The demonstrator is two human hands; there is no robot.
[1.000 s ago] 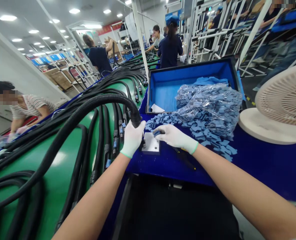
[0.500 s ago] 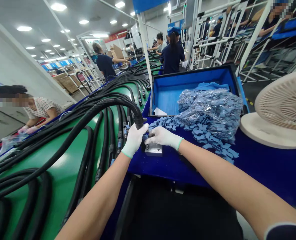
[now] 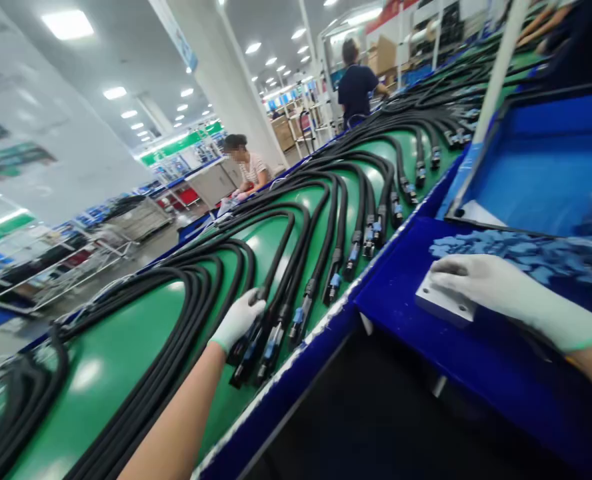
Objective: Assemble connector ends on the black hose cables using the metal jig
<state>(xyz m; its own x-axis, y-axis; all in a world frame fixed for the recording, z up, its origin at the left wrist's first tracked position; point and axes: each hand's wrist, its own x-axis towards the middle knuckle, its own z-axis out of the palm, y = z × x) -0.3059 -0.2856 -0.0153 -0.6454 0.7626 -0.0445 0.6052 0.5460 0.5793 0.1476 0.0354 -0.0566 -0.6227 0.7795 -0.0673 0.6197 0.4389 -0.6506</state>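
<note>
Well, our left hand point(image 3: 237, 320), in a white glove with a green cuff, lies over a black cable point(image 3: 281, 260) just behind its blue-banded connector point(image 3: 271, 350); we cannot tell whether it grips. Our right hand point(image 3: 491, 287), gloved alike, rests open and palm-down on a flat rectangular metal plate point(image 3: 446, 300). Judging by how things lie, the black cables look fully laid out in curved rows, connector ends gathered near our left hand, while a drift of small blue pieces point(image 3: 496, 250) beyond our right hand lies loose, so work looks left there. Beneath our left hand runs a glossy green belt point(image 3: 121, 333); a deep-blue table point(image 3: 406, 333) carries the plate. Far ahead of our left hand, a person in a striped top point(image 3: 249, 167) works at a pale bench point(image 3: 213, 183).
</note>
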